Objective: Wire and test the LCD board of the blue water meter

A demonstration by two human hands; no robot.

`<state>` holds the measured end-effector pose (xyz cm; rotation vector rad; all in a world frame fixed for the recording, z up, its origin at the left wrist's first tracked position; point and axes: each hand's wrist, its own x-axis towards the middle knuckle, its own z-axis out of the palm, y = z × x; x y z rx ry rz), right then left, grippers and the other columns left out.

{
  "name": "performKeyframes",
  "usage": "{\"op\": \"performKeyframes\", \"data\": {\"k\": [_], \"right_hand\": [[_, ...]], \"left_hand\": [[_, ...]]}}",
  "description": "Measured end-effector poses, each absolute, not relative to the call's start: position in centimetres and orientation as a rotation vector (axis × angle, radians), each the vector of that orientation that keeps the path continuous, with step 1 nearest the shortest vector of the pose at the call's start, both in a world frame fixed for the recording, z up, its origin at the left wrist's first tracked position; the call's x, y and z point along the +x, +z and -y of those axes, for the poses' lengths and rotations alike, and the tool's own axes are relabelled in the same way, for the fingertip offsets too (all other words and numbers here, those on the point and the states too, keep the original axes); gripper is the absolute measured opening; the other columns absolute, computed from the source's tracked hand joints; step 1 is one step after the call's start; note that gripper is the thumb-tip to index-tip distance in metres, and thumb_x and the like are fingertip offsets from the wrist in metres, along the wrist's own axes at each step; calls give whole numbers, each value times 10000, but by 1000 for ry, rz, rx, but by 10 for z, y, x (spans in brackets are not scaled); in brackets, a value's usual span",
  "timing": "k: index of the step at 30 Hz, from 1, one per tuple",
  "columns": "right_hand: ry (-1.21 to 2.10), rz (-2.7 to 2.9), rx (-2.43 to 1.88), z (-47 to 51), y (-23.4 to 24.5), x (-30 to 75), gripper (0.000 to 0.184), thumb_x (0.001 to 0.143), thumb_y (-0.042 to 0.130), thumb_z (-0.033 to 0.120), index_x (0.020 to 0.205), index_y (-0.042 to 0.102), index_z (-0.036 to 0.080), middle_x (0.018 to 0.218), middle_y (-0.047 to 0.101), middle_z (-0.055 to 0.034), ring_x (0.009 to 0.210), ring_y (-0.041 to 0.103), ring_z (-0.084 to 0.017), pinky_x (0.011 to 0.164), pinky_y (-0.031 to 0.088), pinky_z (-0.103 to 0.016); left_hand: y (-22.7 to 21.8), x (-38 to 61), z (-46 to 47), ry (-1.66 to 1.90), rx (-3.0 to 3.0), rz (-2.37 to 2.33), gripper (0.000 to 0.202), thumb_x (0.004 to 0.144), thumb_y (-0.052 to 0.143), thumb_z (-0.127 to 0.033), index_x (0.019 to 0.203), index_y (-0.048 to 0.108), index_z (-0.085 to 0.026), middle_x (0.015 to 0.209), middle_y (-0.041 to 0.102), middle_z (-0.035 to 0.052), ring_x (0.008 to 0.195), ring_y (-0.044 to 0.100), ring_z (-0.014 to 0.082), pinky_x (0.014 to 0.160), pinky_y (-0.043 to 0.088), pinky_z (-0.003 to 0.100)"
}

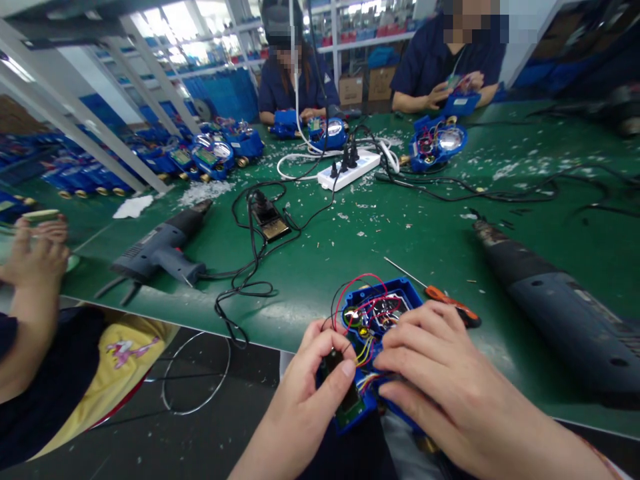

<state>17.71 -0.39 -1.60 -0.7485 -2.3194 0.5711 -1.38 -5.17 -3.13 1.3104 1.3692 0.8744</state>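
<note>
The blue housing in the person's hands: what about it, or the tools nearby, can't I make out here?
All in the head view:
Part of the blue housing's right side: covered by the right hand.
What the left hand might be pinching: hidden by its own thumb and fingers.
Where the yellow wires end: too small and blurred.
The nearer heat gun's back end: cut off by the right edge.

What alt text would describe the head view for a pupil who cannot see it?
A person's left hand and right hand hold an open blue housing with coloured wires at a green workbench. An orange-handled screwdriver lies beyond the right hand, and a heat gun lies further left. Two people work opposite.
</note>
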Motion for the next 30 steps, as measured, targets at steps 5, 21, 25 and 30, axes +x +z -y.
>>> {"op": "performKeyframes", "data": {"k": [5, 21, 25, 30], "right_hand": [[696, 2306, -767, 9, -18, 173, 125, 914, 548, 112, 822, 606, 174, 838, 638, -3, 841, 545, -147, 866, 328, -333], [800, 2236, -828, 17, -22, 182, 214, 883, 483, 14, 774, 555, 183, 833, 605, -9, 878, 532, -157, 893, 349, -359], [583, 2082, -926, 17, -26, 183, 121, 881, 559, 99, 907, 603, 208, 1020, 629, -32, 1027, 518, -194, 933, 350, -376], [437, 1959, -968, 24, -30, 192, 57, 882, 571, 121, 891, 603, 167, 825, 630, -26, 791, 562, -139, 719, 446, -254]], "left_hand": [[-37, -12, 61, 910, 1322, -1347, 153, 923, 505, -258, 1071, 465, -266, 1082, 509, 24, 1073, 494, 191, 942, 384, 304], [-24, 6, 63, 804, 1584, -1490, 119, 837, 608, -245, 884, 717, -259, 1268, 541, 92, 1299, 399, 305, 1086, 329, 446], [-23, 8, 61, 894, 1479, -1461, 95, 838, 615, -288, 799, 687, -241, 1191, 548, 82, 1229, 449, 286, 1035, 363, 402], [-24, 10, 59, 927, 1335, -1403, 97, 816, 637, -297, 753, 648, -223, 1133, 549, 73, 1214, 451, 274, 1024, 342, 376]]}}
